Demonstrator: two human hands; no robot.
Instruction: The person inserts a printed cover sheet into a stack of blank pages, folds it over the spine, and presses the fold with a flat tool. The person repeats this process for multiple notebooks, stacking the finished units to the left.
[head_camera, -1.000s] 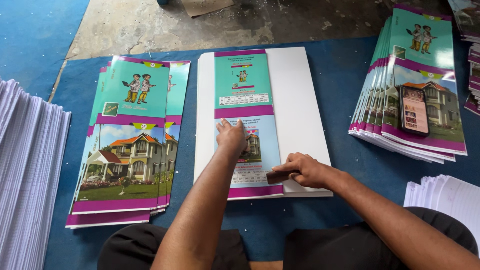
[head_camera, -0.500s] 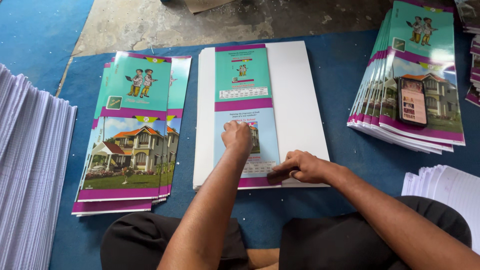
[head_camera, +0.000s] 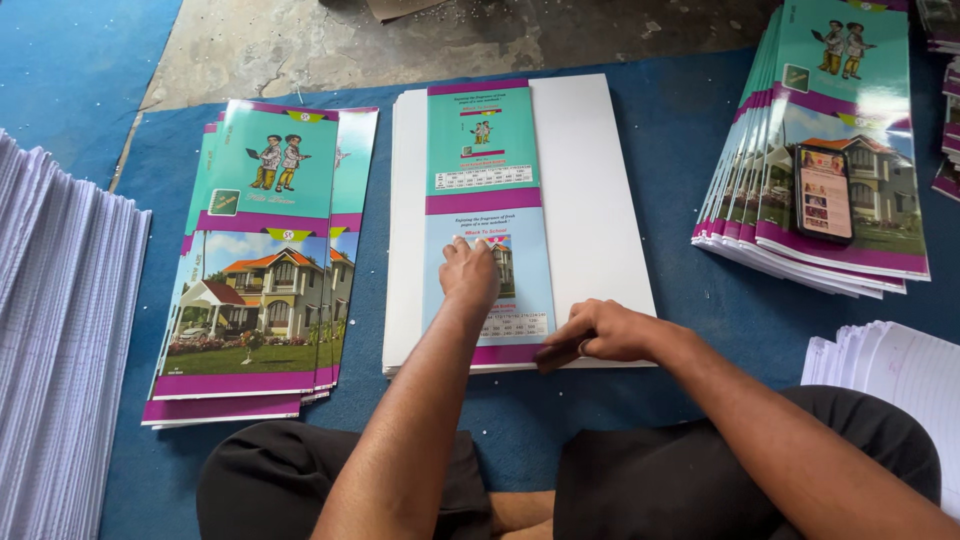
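A stack of white paper blocks lies on the blue mat in front of me. On its left half lies a narrow printed cover, teal above, pale blue below, with purple bands. My left hand presses flat on the cover's lower half, fingers pointing away from me. My right hand rests at the stack's near edge, fingers curled around the cover's lower right corner. Whether something small sits inside that hand I cannot tell.
A pile of printed covers with a house picture lies to the left, white page stacks at the far left. A fanned stack of finished notebooks sits at the right with a phone on top. More white pages lie at the lower right; bare concrete lies beyond.
Both hands stay on the cover's lower part; the left hand has shifted only slightly. My head has moved a little, so everything sits slightly lower in view.
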